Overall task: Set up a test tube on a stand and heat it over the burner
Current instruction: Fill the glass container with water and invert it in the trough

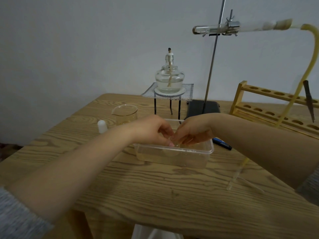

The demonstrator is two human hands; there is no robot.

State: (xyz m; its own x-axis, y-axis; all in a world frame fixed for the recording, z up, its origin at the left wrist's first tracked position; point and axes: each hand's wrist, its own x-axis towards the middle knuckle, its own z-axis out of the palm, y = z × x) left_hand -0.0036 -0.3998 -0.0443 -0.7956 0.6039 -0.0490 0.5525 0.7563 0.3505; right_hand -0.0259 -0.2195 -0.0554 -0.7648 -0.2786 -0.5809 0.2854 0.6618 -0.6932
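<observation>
Right now both hands are meeting over a clear plastic tub (pixel 174 152) sitting on the wooden tabletop (pixel 155 187). The left hand (pixel 151 130) and the right hand (pixel 193 131) are curling their fingers together around a small clear glass item at the tub's near wall; what it is cannot be told. Beyond the hands, an unlit alcohol burner (pixel 170 78) is standing on a wire gauze (pixel 187 91) over a tripod. Above and to the right of the right hand, the test tube (pixel 210 29) is lying nearly level in the clamp (pixel 232 26) of a retort stand (pixel 214 54), a yellow rubber hose (pixel 310 57) hanging from its stopper. A glass beaker (pixel 125 113) and a white cap (pixel 102 125) are sitting beyond the left hand; a wooden test tube rack (pixel 276 107) is standing right of the right hand
</observation>
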